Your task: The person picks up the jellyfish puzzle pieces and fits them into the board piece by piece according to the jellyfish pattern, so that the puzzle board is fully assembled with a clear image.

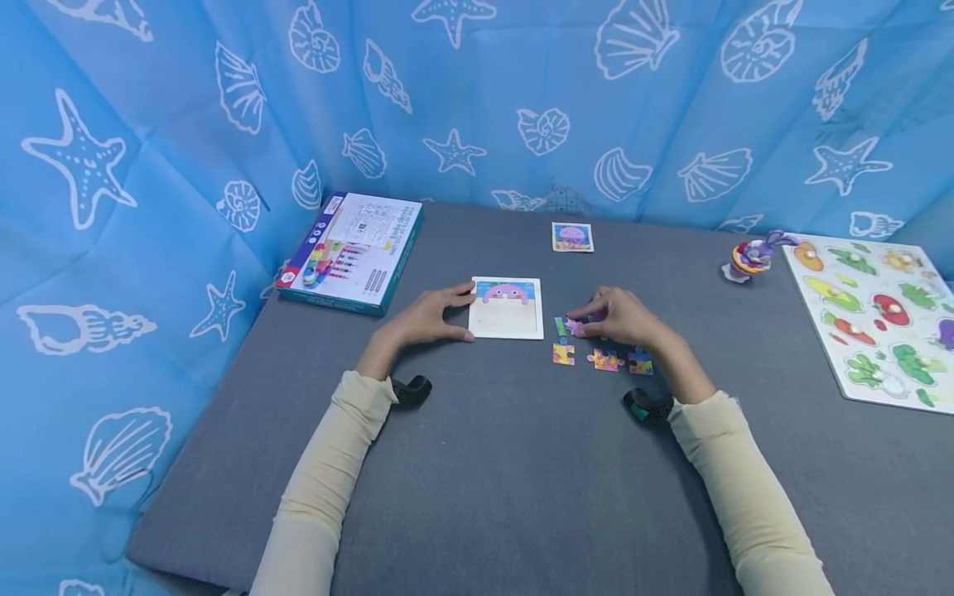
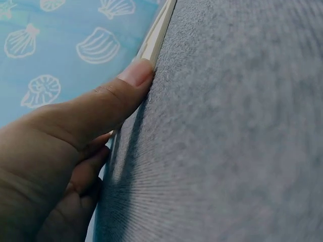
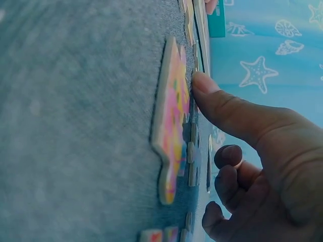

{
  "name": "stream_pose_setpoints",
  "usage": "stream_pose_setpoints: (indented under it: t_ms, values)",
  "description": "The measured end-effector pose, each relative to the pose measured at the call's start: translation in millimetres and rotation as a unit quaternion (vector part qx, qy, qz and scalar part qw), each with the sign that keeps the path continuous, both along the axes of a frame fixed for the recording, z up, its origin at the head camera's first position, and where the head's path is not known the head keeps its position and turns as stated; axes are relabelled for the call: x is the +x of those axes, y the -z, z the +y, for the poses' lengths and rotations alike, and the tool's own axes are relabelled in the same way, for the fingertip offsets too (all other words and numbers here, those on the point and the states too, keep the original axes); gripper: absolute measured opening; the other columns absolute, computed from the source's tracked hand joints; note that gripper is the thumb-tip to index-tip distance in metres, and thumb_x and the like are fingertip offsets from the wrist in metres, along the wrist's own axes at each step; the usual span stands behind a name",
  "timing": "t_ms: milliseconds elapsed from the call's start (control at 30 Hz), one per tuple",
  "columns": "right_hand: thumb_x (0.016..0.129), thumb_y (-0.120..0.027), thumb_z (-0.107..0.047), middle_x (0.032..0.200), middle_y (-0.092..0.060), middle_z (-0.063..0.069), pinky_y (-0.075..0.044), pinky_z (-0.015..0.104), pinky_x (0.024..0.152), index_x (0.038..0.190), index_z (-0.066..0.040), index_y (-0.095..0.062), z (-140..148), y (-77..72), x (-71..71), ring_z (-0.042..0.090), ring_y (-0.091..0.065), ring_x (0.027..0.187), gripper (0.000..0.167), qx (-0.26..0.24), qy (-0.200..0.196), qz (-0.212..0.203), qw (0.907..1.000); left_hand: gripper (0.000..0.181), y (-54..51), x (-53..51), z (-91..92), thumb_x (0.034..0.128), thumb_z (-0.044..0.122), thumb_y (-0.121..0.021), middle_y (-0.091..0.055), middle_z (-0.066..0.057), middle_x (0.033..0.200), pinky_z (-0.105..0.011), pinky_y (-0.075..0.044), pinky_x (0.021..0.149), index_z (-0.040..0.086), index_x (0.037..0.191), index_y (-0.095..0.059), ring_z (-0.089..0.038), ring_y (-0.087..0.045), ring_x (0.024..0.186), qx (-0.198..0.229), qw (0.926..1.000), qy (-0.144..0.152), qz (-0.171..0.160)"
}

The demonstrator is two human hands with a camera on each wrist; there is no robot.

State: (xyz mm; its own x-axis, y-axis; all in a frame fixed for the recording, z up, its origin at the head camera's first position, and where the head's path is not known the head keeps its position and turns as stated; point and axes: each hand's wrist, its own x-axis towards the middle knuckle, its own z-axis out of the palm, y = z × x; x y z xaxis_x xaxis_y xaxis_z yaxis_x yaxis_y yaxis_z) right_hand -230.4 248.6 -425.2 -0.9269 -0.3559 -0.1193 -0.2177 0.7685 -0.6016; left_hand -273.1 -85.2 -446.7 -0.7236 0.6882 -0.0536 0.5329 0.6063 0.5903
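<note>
A square white-framed puzzle board [image 1: 507,331] has pieces with a pink character along its top; the lower part shows bare wood. My left hand [image 1: 425,317] touches the board's left side, fingers spread, thumb near the lower corner. The left wrist view shows its thumb [image 2: 113,98] against the board's pale edge [image 2: 159,35]. My right hand [image 1: 622,317] pinches a pink puzzle piece [image 1: 574,328] right of the board, beside a green-blue piece [image 1: 561,326]. Several loose pieces lie just below, including a yellow one [image 1: 563,354] and a pink-yellow one [image 1: 605,359], also near my right hand [image 3: 267,136].
A boxed toy [image 1: 350,252] lies at the back left. Behind the board is a small picture card [image 1: 572,237]. A small figure in a colourful cup [image 1: 751,257] stands at the back right, beside a large vegetable puzzle board [image 1: 879,323]. A blue shell-patterned curtain [image 1: 492,99] borders the table.
</note>
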Motion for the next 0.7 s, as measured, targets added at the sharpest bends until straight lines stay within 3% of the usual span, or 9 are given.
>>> stream_pose_setpoints:
  t_ms: [200,400,567,700]
  values:
    - [0.078,-0.073,-0.017,0.078,-0.051,0.007,-0.032,0.029,0.061,0.103,-0.007,-0.072,0,0.2,-0.9,0.018,-0.039,0.068,0.027,-0.005,0.001,0.01,0.9999,0.074,-0.6,-1.3,-1.7,0.0762,0.039,-0.073,-0.029,-0.003,0.15,-0.042,-0.025,0.112,0.009,0.136,-0.043,-0.024,-0.027,0.138,0.001,1.0,-0.002,0.006]
    - [0.079,-0.072,-0.016,0.077,-0.048,0.01,-0.027,0.03,0.06,0.103,-0.003,-0.071,-9,-2.9,-5.0,0.019,-0.034,0.068,0.027,0.009,0.019,0.068,0.9975,0.071,-1.3,-2.5,-1.0,0.0747,0.039,-0.074,-0.033,-0.002,0.148,-0.042,-0.026,0.112,0.009,0.133,-0.047,-0.023,-0.029,0.137,0.0,0.9999,-0.01,0.003]
    - [0.078,-0.073,-0.014,0.076,-0.047,0.014,-0.026,0.03,0.06,0.101,-0.002,-0.071,-34,-10.7,-14.2,0.019,-0.031,0.066,0.026,0.012,0.009,0.113,0.9935,0.07,-2.3,-2.7,-1.4,0.0742,0.039,-0.074,-0.036,-0.001,0.147,-0.042,-0.027,0.111,0.008,0.132,-0.049,-0.023,-0.031,0.137,-0.001,0.9999,-0.012,0.009]
    - [0.076,-0.074,-0.016,0.073,-0.046,0.011,-0.026,0.03,0.058,0.098,-0.002,-0.072,-63,-14.0,-20.6,0.019,-0.031,0.064,0.026,-0.005,-0.016,0.12,0.9927,0.07,-2.8,-2.2,-0.9,0.0737,0.039,-0.075,-0.037,-0.001,0.146,-0.043,-0.027,0.111,0.008,0.131,-0.05,-0.024,-0.032,0.136,0.002,0.9998,-0.012,0.017]
